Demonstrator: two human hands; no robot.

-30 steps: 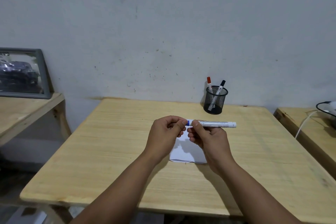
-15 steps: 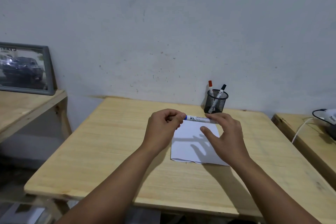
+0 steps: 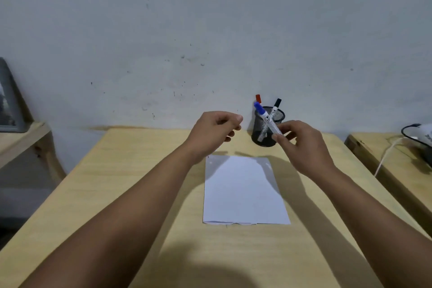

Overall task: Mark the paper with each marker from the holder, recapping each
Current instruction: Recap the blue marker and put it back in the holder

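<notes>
Blue marker: capped, passed from left hand (grip now loosely curled, empty) to right hand pinch | beside holder | your return pending.

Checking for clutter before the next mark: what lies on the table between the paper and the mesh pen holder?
Nothing: the head view shows only bare wood, shadowed by the hands, between the paper and the mesh pen holder.

Three markers, one holder, one paper, two hands.
</notes>
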